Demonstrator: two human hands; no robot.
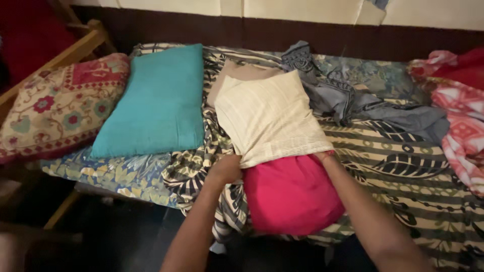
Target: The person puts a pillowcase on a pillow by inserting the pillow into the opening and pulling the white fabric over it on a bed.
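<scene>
A bed [403, 166] under a striped, leaf-patterned sheet fills the view, with a teal pillow [156, 103] at ten o'clock and a floral cushion [55, 108] at nine. At centre lies a pink pillow [290, 194], its far half inside a cream pillowcase [269, 118]. The left hand [227, 168] clutches the case's open edge at seven o'clock, while the right hand [322, 157], largely hidden, grips it at five o'clock
</scene>
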